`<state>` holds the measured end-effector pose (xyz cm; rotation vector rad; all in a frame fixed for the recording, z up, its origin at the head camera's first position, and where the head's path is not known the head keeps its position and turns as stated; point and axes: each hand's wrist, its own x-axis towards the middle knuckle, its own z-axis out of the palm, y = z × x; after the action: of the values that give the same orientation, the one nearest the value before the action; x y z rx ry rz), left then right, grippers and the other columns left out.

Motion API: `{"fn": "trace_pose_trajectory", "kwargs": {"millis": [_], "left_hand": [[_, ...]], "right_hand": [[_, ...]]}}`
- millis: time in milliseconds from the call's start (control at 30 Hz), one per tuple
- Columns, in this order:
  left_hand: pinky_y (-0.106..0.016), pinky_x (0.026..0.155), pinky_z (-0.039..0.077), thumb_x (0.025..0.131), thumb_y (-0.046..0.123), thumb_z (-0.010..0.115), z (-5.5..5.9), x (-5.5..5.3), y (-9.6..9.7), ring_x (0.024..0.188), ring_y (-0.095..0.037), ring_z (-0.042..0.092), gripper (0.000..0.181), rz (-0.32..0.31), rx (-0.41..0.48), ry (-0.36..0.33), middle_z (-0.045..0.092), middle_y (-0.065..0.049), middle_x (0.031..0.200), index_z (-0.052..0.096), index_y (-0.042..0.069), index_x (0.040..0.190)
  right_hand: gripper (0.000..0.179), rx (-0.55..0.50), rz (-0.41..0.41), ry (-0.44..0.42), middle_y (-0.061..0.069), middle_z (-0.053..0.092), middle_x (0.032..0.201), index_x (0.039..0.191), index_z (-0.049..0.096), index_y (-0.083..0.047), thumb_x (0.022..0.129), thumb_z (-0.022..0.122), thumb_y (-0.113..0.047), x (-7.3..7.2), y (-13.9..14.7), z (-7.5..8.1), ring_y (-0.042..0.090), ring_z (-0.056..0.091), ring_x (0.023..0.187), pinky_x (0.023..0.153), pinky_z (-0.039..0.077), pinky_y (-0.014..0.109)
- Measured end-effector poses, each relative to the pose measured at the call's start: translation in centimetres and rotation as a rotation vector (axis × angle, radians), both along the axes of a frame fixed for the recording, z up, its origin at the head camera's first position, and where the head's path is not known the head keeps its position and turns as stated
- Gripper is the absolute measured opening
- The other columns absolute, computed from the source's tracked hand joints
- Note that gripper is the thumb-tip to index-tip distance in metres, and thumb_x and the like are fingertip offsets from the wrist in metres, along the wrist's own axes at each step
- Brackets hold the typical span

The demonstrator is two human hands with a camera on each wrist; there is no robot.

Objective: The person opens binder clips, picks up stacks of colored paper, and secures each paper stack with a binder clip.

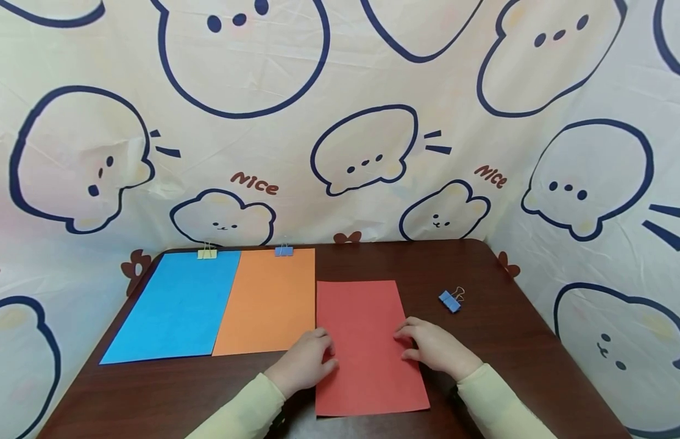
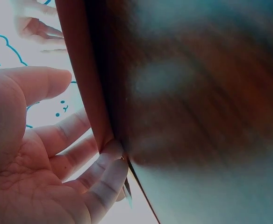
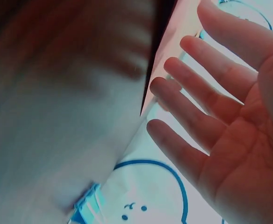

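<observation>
A red sheet of paper [image 1: 364, 353] lies lengthwise on the table in the middle of the head view. Along its left edge is my left hand [image 1: 306, 363], fingers loosely bent, thumb over the paper's margin. In the left wrist view the fingertips [image 2: 112, 148] of that hand touch the red paper's edge [image 2: 82, 77]. My right hand [image 1: 435, 349] is at the opposite edge, its fingertips right at the paper. Seen from the right wrist, the fingers [image 3: 188, 112] are spread and fairly straight, with nothing gripped.
Left of the red paper, a blue sheet [image 1: 172, 311] and an orange sheet [image 1: 269, 305] lie side by side. A yellow binder clip [image 1: 207, 253] and a blue one [image 1: 284, 250] hold their top edges. Another blue binder clip [image 1: 450, 301] lies on the dark table [image 1: 499, 341] at right.
</observation>
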<state>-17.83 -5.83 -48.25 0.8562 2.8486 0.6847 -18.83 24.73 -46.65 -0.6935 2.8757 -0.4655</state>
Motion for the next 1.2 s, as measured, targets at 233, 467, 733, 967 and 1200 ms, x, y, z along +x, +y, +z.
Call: {"fn": "trace_pose_trajectory", "kwargs": {"millis": [233, 467, 733, 967, 1200], "left_hand": [[-0.036, 0.078, 0.052, 0.093, 0.023, 0.075, 0.0, 0.0, 0.0, 0.083, -0.017, 0.054, 0.016, -0.004, -0.006, 0.011, 0.055, 0.001, 0.093, 0.065, 0.012, 0.087], [-0.036, 0.078, 0.052, 0.093, 0.022, 0.075, -0.1, 0.0, 0.0, 0.084, -0.018, 0.054, 0.016, 0.000, -0.002, 0.012, 0.055, 0.001, 0.093, 0.065, 0.012, 0.087], [-0.035, 0.077, 0.052, 0.094, 0.023, 0.075, -0.2, 0.0, 0.0, 0.084, -0.018, 0.054, 0.016, 0.009, 0.000, -0.006, 0.055, 0.001, 0.093, 0.066, 0.011, 0.088], [-0.035, 0.076, 0.052, 0.093, 0.023, 0.076, 0.0, 0.1, 0.1, 0.085, -0.019, 0.054, 0.017, 0.018, -0.016, -0.005, 0.056, 0.000, 0.094, 0.065, 0.011, 0.088], [-0.034, 0.075, 0.052, 0.093, 0.023, 0.076, 0.1, 0.2, 0.2, 0.083, -0.017, 0.053, 0.017, 0.013, -0.011, 0.016, 0.056, 0.000, 0.093, 0.065, 0.011, 0.086]], "right_hand": [[0.028, 0.002, -0.146, 0.076, 0.004, 0.066, 0.117, 0.117, 0.076, -0.011, 0.091, 0.080, -0.020, -0.6, 2.2, 0.7, 0.021, 0.067, 0.105, 0.093, 0.058, 0.043], [0.028, 0.000, -0.234, 0.190, 0.015, 0.067, 0.121, 0.117, 0.075, -0.007, 0.092, 0.079, -0.018, -1.2, 4.8, 1.5, 0.036, 0.066, 0.118, 0.098, 0.055, 0.051], [0.031, 0.022, -0.300, 0.247, 0.020, 0.064, 0.118, 0.116, 0.074, -0.001, 0.091, 0.079, -0.018, -2.2, 7.1, 1.9, 0.038, 0.069, 0.103, 0.088, 0.057, 0.053], [0.041, 0.019, -0.394, 0.247, 0.029, 0.055, 0.127, 0.127, 0.067, 0.004, 0.093, 0.076, -0.017, -3.7, 8.7, 1.7, 0.044, 0.060, 0.109, 0.090, 0.054, 0.057], [0.046, 0.032, -0.479, 0.221, 0.034, 0.052, 0.129, 0.131, 0.061, 0.009, 0.099, 0.069, -0.023, -5.5, 10.0, 1.2, 0.046, 0.063, 0.104, 0.086, 0.056, 0.057]]}}
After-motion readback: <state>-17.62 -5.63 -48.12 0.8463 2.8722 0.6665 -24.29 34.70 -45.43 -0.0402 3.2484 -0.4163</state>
